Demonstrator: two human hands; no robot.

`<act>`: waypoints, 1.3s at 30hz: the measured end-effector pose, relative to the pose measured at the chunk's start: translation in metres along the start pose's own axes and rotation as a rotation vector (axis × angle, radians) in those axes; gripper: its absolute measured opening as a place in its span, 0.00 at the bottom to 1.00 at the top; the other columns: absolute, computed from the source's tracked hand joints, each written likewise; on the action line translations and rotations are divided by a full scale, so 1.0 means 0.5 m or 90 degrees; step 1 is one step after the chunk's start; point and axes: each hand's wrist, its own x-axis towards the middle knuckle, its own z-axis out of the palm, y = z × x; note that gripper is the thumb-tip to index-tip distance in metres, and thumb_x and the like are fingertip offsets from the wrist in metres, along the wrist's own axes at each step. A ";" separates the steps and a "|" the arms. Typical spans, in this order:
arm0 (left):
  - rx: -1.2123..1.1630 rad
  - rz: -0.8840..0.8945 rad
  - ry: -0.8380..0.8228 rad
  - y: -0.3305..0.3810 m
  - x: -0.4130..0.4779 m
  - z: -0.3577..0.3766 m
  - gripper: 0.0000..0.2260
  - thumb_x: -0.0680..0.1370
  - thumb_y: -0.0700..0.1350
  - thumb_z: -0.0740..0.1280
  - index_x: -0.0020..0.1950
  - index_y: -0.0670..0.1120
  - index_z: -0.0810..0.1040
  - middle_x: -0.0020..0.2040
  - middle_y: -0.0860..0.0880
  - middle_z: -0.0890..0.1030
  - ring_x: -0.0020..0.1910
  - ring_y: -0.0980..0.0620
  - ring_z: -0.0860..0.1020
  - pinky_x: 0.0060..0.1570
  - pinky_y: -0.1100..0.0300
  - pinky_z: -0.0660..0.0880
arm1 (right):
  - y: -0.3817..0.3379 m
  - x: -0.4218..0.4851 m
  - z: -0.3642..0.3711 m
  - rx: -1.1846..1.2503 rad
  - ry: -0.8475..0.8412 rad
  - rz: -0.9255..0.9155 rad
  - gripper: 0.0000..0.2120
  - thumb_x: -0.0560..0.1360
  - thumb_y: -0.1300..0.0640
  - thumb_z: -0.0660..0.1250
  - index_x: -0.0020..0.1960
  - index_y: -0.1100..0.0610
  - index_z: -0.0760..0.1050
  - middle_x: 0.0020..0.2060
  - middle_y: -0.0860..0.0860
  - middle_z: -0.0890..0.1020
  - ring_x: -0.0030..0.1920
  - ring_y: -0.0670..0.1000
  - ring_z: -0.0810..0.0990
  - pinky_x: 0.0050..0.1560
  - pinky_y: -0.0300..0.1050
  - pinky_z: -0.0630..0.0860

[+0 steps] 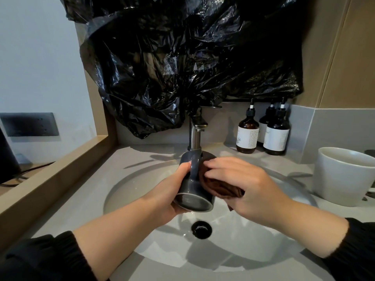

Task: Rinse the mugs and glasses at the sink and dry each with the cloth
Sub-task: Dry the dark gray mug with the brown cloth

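Biggest thing here is the crinkly black plastic sheet [182,57] hanging over the whole upper middle of the frame, its bottom edge drooping right down onto the faucet [194,136]. Below it a grey desk [85,199] runs across, boxed in at the left by a wooden ledge [50,175], and the oval sink [129,191] is sunk into the middle with lots of bare basin at lower left and lower right. A big white mug [345,179] stands on the desk at the right edge of the frame, just beside the sink rim. The left hand [170,189] has a full grip round the dark mug [190,191], which lies on its side over the basin, handle up, far end right in front of the faucet. The right hand [247,189] has its grip on a bunched brown cloth [219,187], fingers laid over it and pressing it onto the mug's right side. Three brown pump bottles [247,132] sit huddled against the back wall at the right, well apart from the hands. The drain [201,229] is lower in the frame than the mug.
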 end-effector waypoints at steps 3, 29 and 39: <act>0.024 0.016 0.037 -0.001 0.001 0.002 0.16 0.76 0.57 0.65 0.54 0.47 0.79 0.44 0.45 0.85 0.42 0.49 0.83 0.41 0.55 0.79 | 0.016 0.005 -0.007 -0.018 0.028 0.071 0.23 0.62 0.73 0.76 0.55 0.62 0.80 0.57 0.55 0.81 0.61 0.51 0.77 0.64 0.42 0.71; 0.269 0.181 0.081 -0.006 -0.005 0.017 0.13 0.70 0.53 0.73 0.52 0.57 0.75 0.45 0.56 0.81 0.41 0.56 0.81 0.39 0.61 0.76 | -0.013 0.071 -0.114 0.346 0.022 0.470 0.14 0.71 0.69 0.69 0.43 0.50 0.79 0.32 0.43 0.82 0.37 0.43 0.81 0.41 0.37 0.76; 0.364 0.179 0.086 -0.004 -0.011 0.016 0.15 0.69 0.56 0.73 0.51 0.62 0.71 0.49 0.58 0.79 0.47 0.56 0.79 0.45 0.61 0.75 | -0.006 0.059 -0.116 0.178 -0.170 0.473 0.15 0.70 0.67 0.71 0.40 0.46 0.82 0.37 0.46 0.83 0.41 0.45 0.81 0.44 0.36 0.77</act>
